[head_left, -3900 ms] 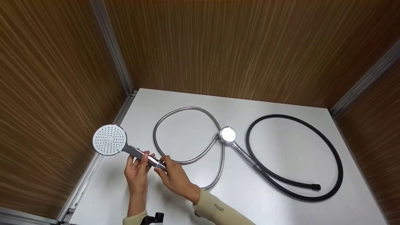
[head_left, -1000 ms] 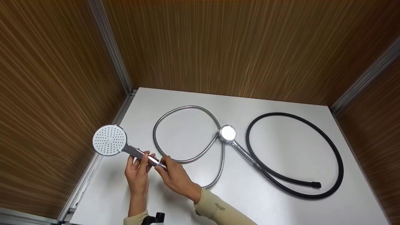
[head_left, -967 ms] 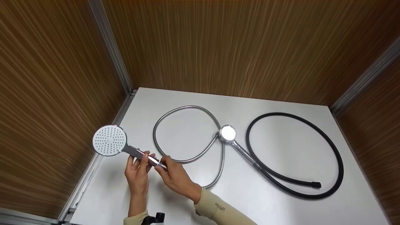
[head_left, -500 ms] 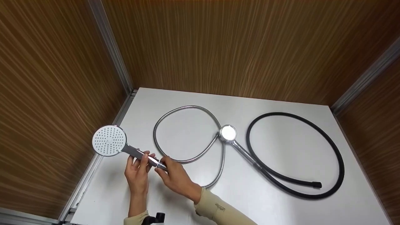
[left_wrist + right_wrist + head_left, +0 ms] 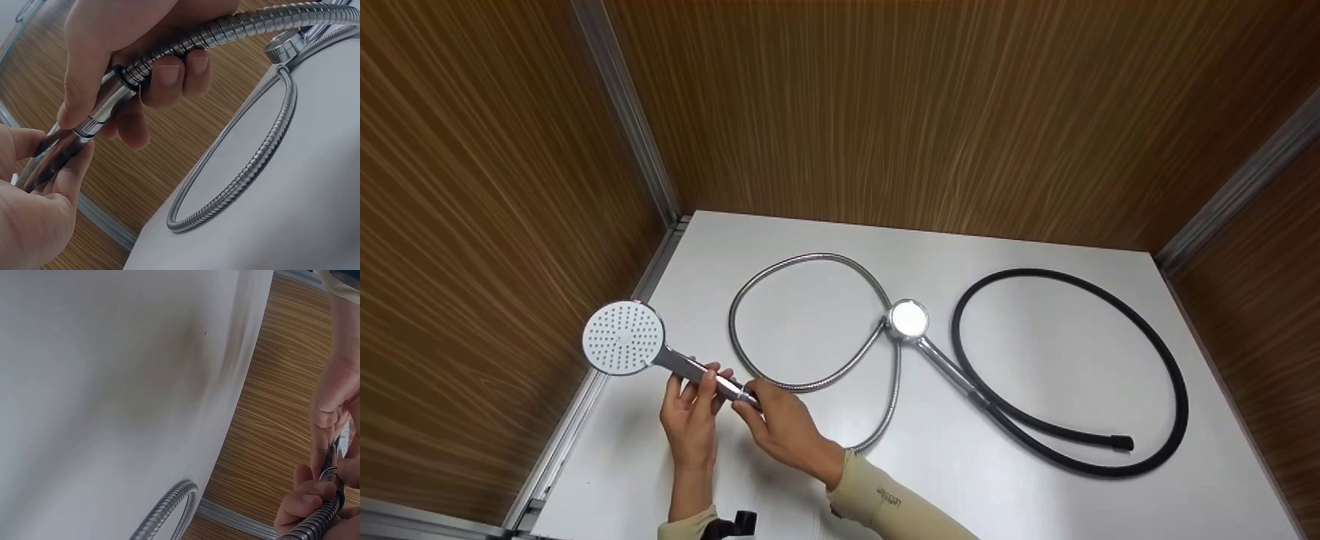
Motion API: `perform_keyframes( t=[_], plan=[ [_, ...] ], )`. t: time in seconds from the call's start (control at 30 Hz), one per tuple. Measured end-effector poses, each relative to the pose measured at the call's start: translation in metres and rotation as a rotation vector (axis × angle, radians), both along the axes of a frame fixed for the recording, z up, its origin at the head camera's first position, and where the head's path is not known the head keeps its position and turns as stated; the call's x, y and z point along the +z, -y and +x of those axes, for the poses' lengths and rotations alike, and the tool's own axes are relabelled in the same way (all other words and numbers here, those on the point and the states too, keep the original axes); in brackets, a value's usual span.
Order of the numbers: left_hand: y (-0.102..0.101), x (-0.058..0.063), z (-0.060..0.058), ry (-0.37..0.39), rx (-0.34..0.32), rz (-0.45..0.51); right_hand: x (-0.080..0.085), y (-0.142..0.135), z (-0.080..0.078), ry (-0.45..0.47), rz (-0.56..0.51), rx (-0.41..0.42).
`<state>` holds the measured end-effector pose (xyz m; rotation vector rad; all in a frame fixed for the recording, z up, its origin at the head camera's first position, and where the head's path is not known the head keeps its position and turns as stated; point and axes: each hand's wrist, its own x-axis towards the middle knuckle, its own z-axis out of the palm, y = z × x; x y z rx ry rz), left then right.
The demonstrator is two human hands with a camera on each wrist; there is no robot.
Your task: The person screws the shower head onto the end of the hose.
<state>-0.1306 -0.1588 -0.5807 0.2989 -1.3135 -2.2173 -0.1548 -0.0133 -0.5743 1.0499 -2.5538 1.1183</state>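
Note:
A chrome shower head (image 5: 624, 337) with a round white spray face is held up over the left of the table. My left hand (image 5: 690, 427) grips its handle (image 5: 681, 364) from below. At the handle's lower end, my right hand (image 5: 787, 424) pinches the smooth chrome connector (image 5: 109, 100) of a ribbed metal hose (image 5: 225, 31). In the left wrist view the connector meets the handle end, with a thin ring line between them. The right wrist view shows both hands (image 5: 306, 500) at this joint, the hose running down out of view.
The metal hose (image 5: 817, 256) loops across the white table (image 5: 1035, 510). A smaller chrome shower head (image 5: 908, 320) lies over that hose at mid-table, joined to a coiled black hose (image 5: 1183, 405) on the right. Wood-grain panels (image 5: 885, 112) stand at the back and sides.
Both hands keep their places on the shower head and the connector. The right fingers shift slightly around the connector; the things on the table stay where they were.

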Motion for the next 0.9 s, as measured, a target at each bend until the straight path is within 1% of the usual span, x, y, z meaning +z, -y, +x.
perform_keyframes(
  t=[0.07,0.3,0.4,0.53,0.67,0.8,0.9],
  plan=[
    [-0.0002,0.0001,0.0002,-0.003,0.002,0.004,0.0003,-0.0001,0.0006,-0.012,0.017,-0.006],
    [-0.0004,0.0001,0.0009,-0.005,0.006,0.009,0.0013,0.0007,0.0015,0.015,0.031,0.003],
    [-0.0004,0.0001,0.001,-0.006,0.005,0.016,0.0014,0.0012,0.001,0.012,0.043,0.006],
    [0.0001,-0.0005,-0.0001,-0.028,0.001,0.032,0.0021,0.0016,0.0009,-0.011,0.064,0.003],
    [0.0005,-0.0007,-0.0007,-0.033,0.003,0.047,0.0013,0.0014,0.0019,-0.049,0.088,-0.004],
    [0.0006,0.0001,-0.0004,-0.029,-0.001,0.046,-0.0011,0.0013,0.0019,-0.069,0.077,0.0],
    [0.0007,0.0009,0.0,-0.027,-0.004,0.031,-0.0021,0.0012,0.0012,-0.059,0.047,0.003]
  ],
)
